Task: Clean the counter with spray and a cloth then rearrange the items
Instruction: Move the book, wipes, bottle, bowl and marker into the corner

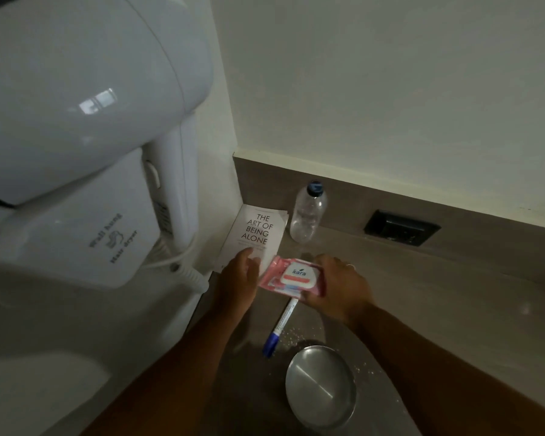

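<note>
Right hand [334, 286] grips a pink Kara wet-wipes pack [291, 278] above the grey surface [438, 294]; left hand [238, 278] is open, fingers touching the pack's left edge. Beneath lie a blue-capped marker [280, 325] amid scattered crumbs [291, 336], a steel plate [320, 387], a white book [257, 236] and a clear plastic bottle [307, 215] near the back wall.

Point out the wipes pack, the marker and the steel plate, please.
wipes pack [297, 276]: head view, white lid.
marker [271, 342]: head view, blue cap.
steel plate [320, 388]: head view, bare centre.
</note>
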The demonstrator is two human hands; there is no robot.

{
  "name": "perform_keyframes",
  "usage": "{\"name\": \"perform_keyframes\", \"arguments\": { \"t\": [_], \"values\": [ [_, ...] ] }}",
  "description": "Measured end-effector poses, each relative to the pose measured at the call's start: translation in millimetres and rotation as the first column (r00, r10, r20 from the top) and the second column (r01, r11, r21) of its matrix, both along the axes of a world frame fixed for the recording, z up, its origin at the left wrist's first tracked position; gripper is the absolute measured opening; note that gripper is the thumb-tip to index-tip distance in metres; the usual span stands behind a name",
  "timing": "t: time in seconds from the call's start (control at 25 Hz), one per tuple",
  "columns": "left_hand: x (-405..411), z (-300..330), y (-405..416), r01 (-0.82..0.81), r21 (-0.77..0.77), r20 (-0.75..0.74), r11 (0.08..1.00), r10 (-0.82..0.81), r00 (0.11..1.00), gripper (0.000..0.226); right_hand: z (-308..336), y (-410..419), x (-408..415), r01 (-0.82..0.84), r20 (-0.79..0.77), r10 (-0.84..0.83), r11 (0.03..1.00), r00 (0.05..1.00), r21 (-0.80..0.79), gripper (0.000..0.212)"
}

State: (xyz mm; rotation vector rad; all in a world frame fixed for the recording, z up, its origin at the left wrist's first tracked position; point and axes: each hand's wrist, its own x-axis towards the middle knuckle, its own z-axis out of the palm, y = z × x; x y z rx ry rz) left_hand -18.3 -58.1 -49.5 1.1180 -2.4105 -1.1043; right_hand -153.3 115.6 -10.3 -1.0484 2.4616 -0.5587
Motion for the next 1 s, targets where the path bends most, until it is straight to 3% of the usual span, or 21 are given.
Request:
{"name": "perform_keyframes", "arguments": {
  "t": [0.12, 0.2, 0.32, 0.44, 0.52, 0.8, 0.92, 1.0],
  "values": [
    [11.4, 5.0, -4.0, -0.099, 0.025, -0.132, 0.995, 0.101, 0.986, 0.028, -7.3, -39.3, 15.0, 0.016, 0.003, -0.016, 0.996, 1.000, -0.084, 0.053],
    [16.1, -0.9, -11.4, -0.037, -0.116, -0.141, 0.993, 0.021, 0.990, 0.033, -14.3, -70.6, 16.6, -0.018, -0.075, 0.007, 0.991, 0.997, -0.136, 0.046],
    [19.4, -8.9, -21.8, 0.114, -0.327, 0.092, 0.938, -0.089, 0.992, 0.053, -25.3, -113.9, 13.0, -0.091, -0.235, 0.058, 0.987, 0.970, -0.132, 0.033],
    [13.3, -8.1, -27.5, 0.297, -0.320, 0.345, 0.900, -0.181, 0.921, 0.075, -30.5, -140.7, 6.3, -0.113, -0.236, 0.090, 0.990, 0.968, -0.085, 0.021],
    [7.8, -10.9, -34.8, 0.339, -0.329, 0.399, 0.881, -0.196, 0.896, 0.076, -30.5, -148.6, -1.6, -0.113, -0.254, 0.094, 0.992, 0.963, -0.061, 0.016],
    [-24.6, -23.3, -53.5, 0.406, -0.323, 0.563, 0.855, -0.171, 0.808, 0.062, -21.2, -160.9, -19.2, -0.157, -0.247, 0.191, 0.976, 0.950, 0.152, 0.041],
    [-22.9, -21.8, -48.9, 0.423, -0.355, 0.550, 0.833, -0.180, 0.816, 0.061, -21.1, -134.9, -4.5, -0.212, -0.258, 0.226, 0.974, 0.939, 0.080, 0.049],
    [-16.7, -23.3, -41.9, 0.393, -0.369, 0.507, 0.842, -0.173, 0.845, 0.064, -31.6, -100.8, 9.8, -0.056, -0.203, 0.040, 0.996, 0.978, -0.075, 0.038]
  ]
}}
